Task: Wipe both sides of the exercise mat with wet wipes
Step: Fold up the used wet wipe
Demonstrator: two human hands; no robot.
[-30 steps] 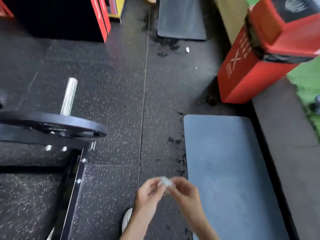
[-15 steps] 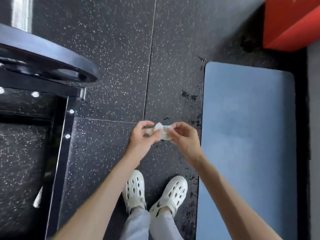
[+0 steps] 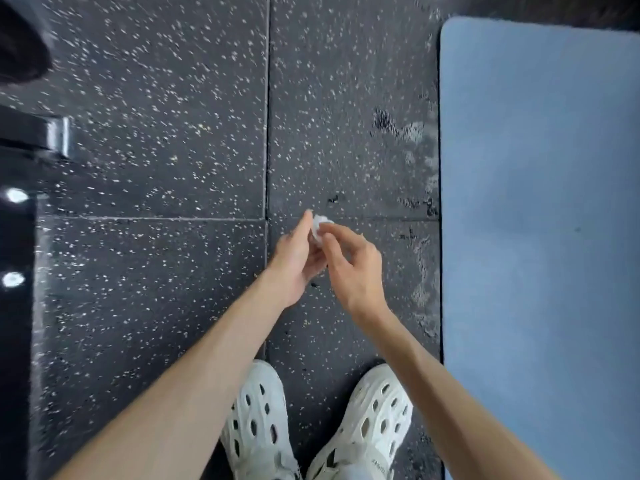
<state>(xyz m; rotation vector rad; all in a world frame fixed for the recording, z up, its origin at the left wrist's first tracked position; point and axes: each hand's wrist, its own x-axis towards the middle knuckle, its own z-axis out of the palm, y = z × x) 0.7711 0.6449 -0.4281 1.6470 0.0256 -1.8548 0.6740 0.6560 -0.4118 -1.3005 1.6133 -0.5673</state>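
Note:
A blue exercise mat [image 3: 540, 237] lies flat on the speckled black rubber floor, filling the right side of the view. A small crumpled white wet wipe [image 3: 318, 227] is held in front of me, above the floor and left of the mat. My left hand [image 3: 294, 261] holds it from the left with fingers raised along it. My right hand [image 3: 353, 268] pinches it from the right between thumb and fingers. Most of the wipe is hidden between the two hands.
My two white perforated shoes [image 3: 259, 424] stand on the floor below my arms. A black metal rack frame [image 3: 20, 237] with bolts runs along the left edge. Dark wet patches [image 3: 415, 140] mark the floor beside the mat's left edge.
My head has tilted further down, so the red box and weight plate have left the view. The hands have drawn closer together, bunching the wipe between them.

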